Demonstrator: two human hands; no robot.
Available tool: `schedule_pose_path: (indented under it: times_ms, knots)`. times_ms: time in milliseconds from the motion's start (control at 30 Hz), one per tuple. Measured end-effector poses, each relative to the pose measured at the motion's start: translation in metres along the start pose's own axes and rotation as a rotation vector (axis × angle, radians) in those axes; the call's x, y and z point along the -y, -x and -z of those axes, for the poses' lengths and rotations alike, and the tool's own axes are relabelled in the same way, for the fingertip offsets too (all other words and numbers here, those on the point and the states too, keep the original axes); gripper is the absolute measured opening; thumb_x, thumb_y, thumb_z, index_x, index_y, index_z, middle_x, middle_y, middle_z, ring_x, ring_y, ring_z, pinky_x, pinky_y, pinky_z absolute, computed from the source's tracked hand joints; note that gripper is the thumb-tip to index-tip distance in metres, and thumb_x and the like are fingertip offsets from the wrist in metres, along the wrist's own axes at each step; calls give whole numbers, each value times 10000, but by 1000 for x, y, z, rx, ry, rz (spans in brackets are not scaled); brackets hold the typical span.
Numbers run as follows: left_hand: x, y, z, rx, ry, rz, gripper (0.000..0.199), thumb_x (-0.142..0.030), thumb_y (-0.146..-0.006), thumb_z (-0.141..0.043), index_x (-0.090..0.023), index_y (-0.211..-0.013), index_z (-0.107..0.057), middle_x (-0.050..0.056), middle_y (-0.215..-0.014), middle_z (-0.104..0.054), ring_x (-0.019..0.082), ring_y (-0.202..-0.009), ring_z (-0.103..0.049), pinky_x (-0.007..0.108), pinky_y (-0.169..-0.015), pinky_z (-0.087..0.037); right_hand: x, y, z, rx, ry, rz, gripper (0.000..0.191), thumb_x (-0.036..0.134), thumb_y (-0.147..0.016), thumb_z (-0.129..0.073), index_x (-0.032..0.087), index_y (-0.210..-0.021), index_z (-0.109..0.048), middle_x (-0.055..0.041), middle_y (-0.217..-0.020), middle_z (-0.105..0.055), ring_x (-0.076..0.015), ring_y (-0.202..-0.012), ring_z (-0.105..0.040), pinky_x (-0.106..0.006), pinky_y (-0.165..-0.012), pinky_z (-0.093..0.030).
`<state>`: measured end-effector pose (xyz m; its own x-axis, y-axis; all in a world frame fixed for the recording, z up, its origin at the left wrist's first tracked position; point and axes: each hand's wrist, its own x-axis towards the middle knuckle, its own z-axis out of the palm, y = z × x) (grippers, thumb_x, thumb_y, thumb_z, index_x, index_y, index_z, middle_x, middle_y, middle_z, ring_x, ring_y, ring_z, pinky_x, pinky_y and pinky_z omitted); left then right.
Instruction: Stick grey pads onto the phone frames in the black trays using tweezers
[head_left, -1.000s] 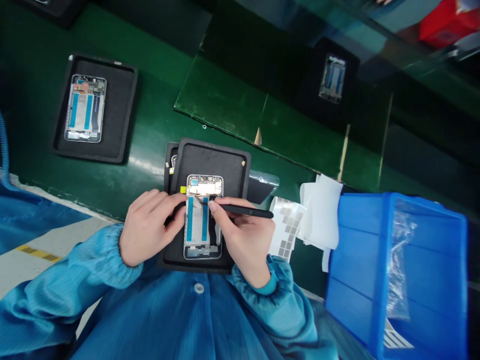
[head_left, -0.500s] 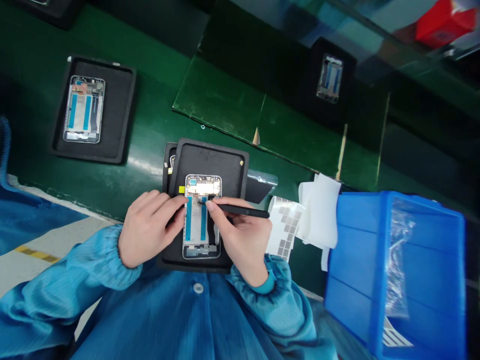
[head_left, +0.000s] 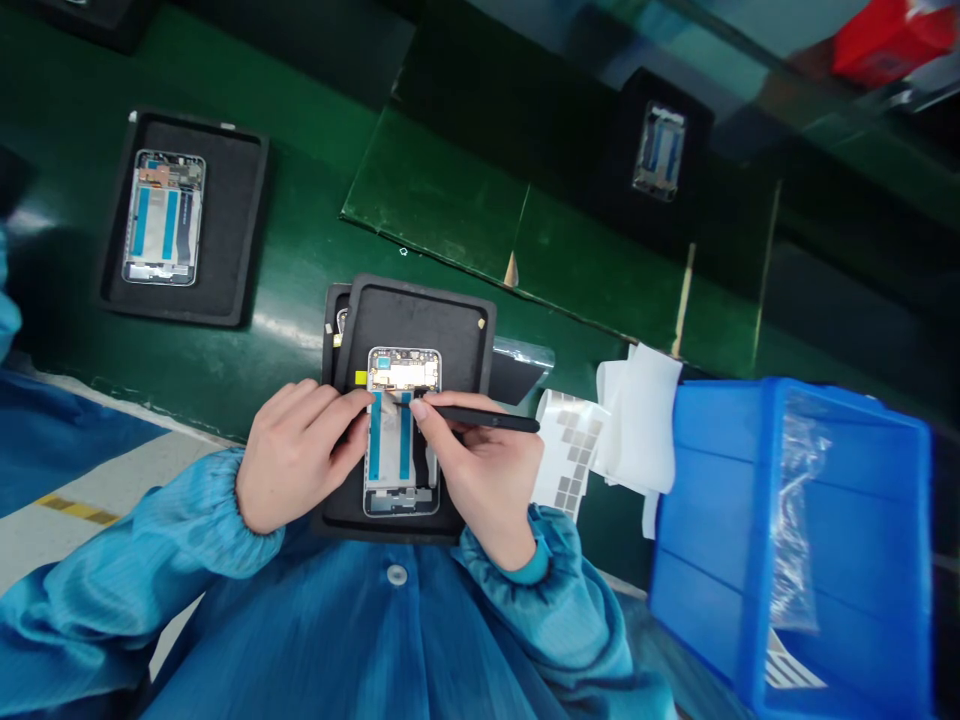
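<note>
An opened phone (head_left: 391,450), its circuit board and two blue strips showing, lies on a black tray (head_left: 420,310) right in front of me. My left hand (head_left: 296,450) has its index finger and thumb closed against the phone's left edge; the other fingers are curled. Between the thumb and fingers of my right hand (head_left: 480,460) are black tweezers (head_left: 491,418), held nearly flat. Their thin tip reaches over the upper middle of the phone, just below the board, by the blue strips. Whether the tip pinches anything is too small to tell.
A second tray sits under mine. Another tray (head_left: 225,220) with an opened phone (head_left: 163,220) is at the left; a further phone (head_left: 660,150) lies at the back right. To my right are a sticker sheet (head_left: 559,430), white paper (head_left: 649,410) and a blue bin (head_left: 712,500).
The tweezers' tip has shifted slightly left and up over the phone. Both my hands stay nearly where they were. At the left edge, another person's blue sleeve has moved.
</note>
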<state>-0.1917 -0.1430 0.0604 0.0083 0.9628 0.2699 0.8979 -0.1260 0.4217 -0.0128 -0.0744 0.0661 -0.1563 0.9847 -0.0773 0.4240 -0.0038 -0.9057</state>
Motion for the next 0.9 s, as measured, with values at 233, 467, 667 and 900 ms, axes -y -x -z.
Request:
schedule_pose_path:
  times_ms: [233,467,667,900]
  knots:
    - [-1,-1,1,0,2,-3,185,-213,-953,-562,-137,-1045,-704,19,-705,-606,169,-668,-511,331,-639,-425,-1,1,0,4,29,14,82,303,-810,-799,237,-857,-783,-9,-839,-801,-179,-719,-766,-283,-653,-646]
    - [-1,0,-1,10,-32,-18,185,-218,-946,-567,-151,-1048,-706,27,-721,-626,178,-681,-537,342,-649,-431,-1,0,0,4,55,24,97,316,-810,-792,231,-854,-782,-18,-833,-800,-191,-724,-768,-293,-651,-650]
    - [-1,-3,3,70,-140,-135,247,-262,-964,-554,-170,-1142,-699,54,-803,-628,200,-705,-512,358,-625,-396,-2,0,-1,17,65,27,106,328,-824,-777,228,-859,-778,-26,-839,-801,-197,-729,-769,-300,-660,-647]
    - [-7,-7,9,177,-339,-237,371,-278,-969,-553,-171,-1315,-635,96,-934,-660,250,-800,-551,400,-639,-388,-2,3,5,-2,21,-3,103,299,-822,-784,232,-900,-773,-21,-878,-798,-189,-759,-766,-298,-688,-647]
